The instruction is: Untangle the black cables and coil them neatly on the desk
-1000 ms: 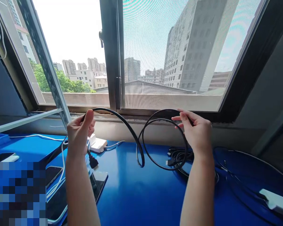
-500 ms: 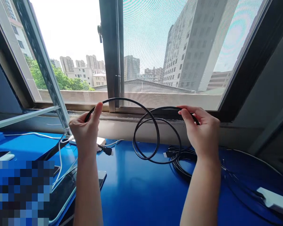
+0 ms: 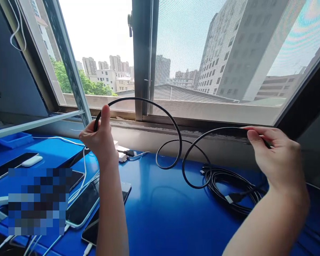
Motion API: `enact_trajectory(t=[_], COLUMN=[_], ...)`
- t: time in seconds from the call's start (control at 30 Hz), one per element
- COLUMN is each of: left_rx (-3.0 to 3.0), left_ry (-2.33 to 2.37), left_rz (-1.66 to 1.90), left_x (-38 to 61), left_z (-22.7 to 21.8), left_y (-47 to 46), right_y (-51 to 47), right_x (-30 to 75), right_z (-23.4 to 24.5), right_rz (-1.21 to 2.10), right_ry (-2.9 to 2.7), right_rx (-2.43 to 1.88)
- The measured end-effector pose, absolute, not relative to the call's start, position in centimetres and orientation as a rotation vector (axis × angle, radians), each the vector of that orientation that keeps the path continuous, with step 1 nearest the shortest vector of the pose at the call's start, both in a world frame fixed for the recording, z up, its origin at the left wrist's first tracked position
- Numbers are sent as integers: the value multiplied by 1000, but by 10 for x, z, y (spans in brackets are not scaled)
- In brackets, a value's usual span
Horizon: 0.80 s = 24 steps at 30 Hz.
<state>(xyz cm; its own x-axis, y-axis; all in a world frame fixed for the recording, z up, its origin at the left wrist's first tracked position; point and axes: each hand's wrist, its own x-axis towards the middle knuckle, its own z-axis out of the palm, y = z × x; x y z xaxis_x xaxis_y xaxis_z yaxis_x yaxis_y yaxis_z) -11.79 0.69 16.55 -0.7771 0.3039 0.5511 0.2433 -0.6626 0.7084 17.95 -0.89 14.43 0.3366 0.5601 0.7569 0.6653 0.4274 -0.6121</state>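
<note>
A black cable [image 3: 179, 133] runs in loose loops through the air between my two hands. My left hand [image 3: 100, 137] is closed on it at the left, thumb up. Farther out on the right, my right hand [image 3: 276, 154] pinches the cable between thumb and fingers. By my left wrist a black plug [image 3: 130, 153] shows, partly hidden by the wrist. Below my right hand a black plug with a metal tip [image 3: 233, 197] appears in front of a coiled black cable [image 3: 218, 177] on the blue table [image 3: 160, 220]; I cannot tell which cable it belongs to.
Several phones [image 3: 83, 204] with white charging cords lie at the left, near a blue tray [image 3: 14, 139]. A metal rack post [image 3: 72, 53] rises there. Behind the table stands a window [image 3: 142, 64] with a dark frame. A white power strip [image 3: 122, 156] sits behind my left wrist.
My right hand has moved right, away from my left hand, and the cable loops between them have spread apart. The view has shifted, showing more of the table's left side.
</note>
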Motion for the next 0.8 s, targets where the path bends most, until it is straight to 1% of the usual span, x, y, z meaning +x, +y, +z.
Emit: enact_trajectory(t=[0.1,0.17,0.23,0.37,0.47,0.63,0.8], left_rx=[847,913,1016,1214,1365,1568,1436], left_ry=[1095,974,868,760,752,803,895], left_rz=[2666,2607,2547,2488,2431,2239,2343], left_x=[-110,-101,-91,-73,-69,-87,-117], left_z=[171,174,176,174,171,169,170], left_y=[1,-3,-6,-8,-5,1,2], right_y=[-8,-5,-1,10,18,15,4], right_x=[175,164,151,127,120,124,135], right_z=[144,147,149,149,148,152,159], right_rz=[185,403,530,643,674,721,781], right_ry=[-1212,-1167,-1185,-1277,-1288,-1108,-1086], right_rx=[-1334,-1383,-1419,-1445,-1381,-1192,-1099])
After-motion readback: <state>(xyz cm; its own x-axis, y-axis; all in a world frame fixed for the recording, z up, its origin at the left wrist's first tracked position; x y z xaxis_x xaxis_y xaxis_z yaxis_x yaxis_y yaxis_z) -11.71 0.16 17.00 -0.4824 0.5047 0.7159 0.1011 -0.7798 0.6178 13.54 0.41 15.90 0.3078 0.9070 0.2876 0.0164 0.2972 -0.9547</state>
